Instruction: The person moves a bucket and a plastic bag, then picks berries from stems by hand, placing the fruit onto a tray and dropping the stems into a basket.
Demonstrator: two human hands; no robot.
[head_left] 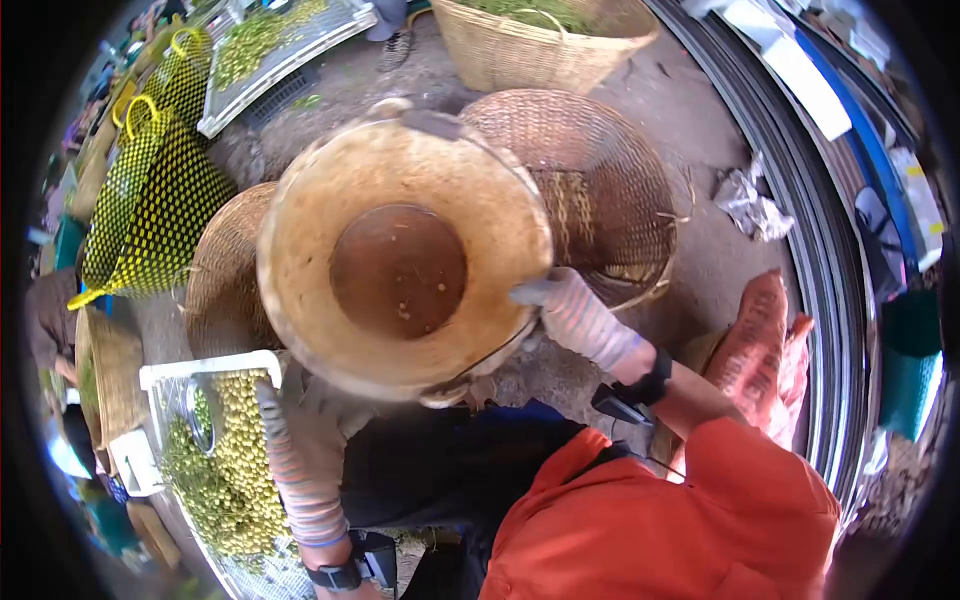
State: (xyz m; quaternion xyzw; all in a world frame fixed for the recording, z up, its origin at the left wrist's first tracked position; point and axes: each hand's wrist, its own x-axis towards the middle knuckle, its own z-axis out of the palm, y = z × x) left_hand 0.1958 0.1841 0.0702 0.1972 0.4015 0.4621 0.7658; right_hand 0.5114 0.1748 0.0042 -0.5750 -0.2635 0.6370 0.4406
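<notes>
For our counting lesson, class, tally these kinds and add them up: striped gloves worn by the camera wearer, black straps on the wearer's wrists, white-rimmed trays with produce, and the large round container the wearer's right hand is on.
Striped gloves: 2
Black wrist straps: 2
White-rimmed trays: 2
Large round container: 1
Total: 7
</notes>
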